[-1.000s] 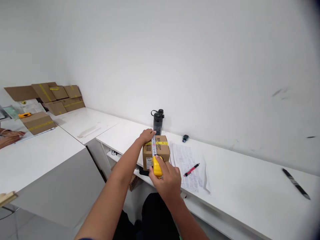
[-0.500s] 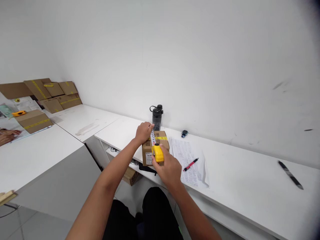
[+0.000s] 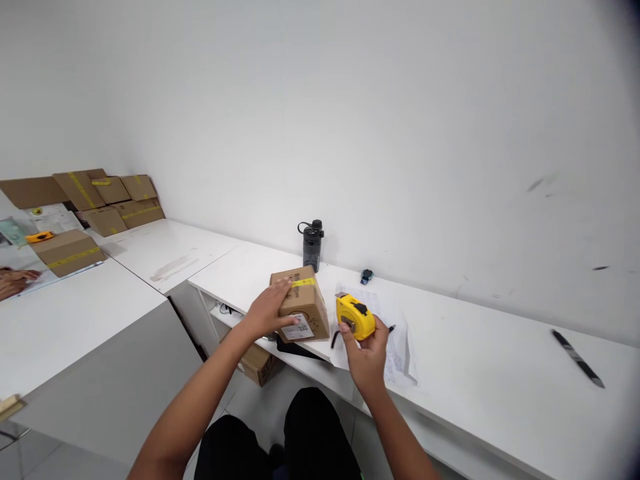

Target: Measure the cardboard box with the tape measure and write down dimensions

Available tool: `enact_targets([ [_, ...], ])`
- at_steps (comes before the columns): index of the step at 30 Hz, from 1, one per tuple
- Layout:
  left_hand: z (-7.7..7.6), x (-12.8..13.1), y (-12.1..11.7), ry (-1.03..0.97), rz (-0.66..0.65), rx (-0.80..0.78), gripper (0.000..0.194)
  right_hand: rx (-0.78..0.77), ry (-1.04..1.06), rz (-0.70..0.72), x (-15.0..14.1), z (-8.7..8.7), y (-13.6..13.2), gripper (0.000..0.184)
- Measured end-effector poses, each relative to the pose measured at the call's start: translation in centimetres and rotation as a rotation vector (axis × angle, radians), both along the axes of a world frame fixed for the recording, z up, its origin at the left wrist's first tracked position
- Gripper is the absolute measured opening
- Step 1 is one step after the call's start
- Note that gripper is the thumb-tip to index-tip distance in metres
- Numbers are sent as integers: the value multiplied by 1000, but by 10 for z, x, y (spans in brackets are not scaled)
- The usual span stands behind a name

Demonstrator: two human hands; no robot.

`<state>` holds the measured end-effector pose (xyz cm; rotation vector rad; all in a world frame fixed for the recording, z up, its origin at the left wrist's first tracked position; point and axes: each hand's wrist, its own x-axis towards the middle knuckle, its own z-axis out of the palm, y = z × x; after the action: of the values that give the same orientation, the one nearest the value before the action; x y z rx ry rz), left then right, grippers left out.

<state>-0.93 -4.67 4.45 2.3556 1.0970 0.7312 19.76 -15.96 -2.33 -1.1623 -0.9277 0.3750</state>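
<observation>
My left hand (image 3: 270, 312) grips the near left corner of a small cardboard box (image 3: 320, 312), fingers on its top and thumb over the white label on its front. Yellow tape crosses the box, which sits slightly tilted at the front of the white desk. In my right hand (image 3: 367, 353) is a yellow tape measure (image 3: 356, 317), held above the desk just right of the box. Its blade is drawn in, with only the end showing. Under that hand lie handwritten sheets of paper (image 3: 400, 360) and a pen (image 3: 391, 328), mostly hidden.
A dark water bottle (image 3: 312, 247) stands behind the box, and a small dark watch-like object (image 3: 367, 276) lies by the wall. Far right is a black-and-grey pen (image 3: 577, 358). Taped boxes (image 3: 137, 207) are stacked at left, near another person's hands (image 3: 15, 281).
The tape blade has gone back into its case, and my right hand has moved right with it. My left hand has shifted from the blade's far end onto the box, which is now turned and tilted.
</observation>
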Motion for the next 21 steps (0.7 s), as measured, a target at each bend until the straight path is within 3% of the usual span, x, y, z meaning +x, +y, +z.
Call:
enact_targets([
  [4,-46,-50,-7,-306,221,-136,84,-22,122,246,10,25,28,59],
  [7,-85,-60,-20,-427,195,-316,79,-99,13,456,7,52,66,56],
  [9,-101,-54,-25,-513,184,-386,84,-141,-122,620,-5,68,92,49],
  [11,-104,-44,-24,-682,249,-402,88,-167,-283,791,-22,80,114,45],
  [14,-93,-29,-16,-917,336,-388,82,-200,-559,927,-45,87,132,46],
  [17,-81,-15,-9,-956,300,-376,79,-229,-752,912,-60,86,139,45],
  [21,-80,-4,-8,-898,339,-319,66,-248,-851,878,-64,84,139,40],
])
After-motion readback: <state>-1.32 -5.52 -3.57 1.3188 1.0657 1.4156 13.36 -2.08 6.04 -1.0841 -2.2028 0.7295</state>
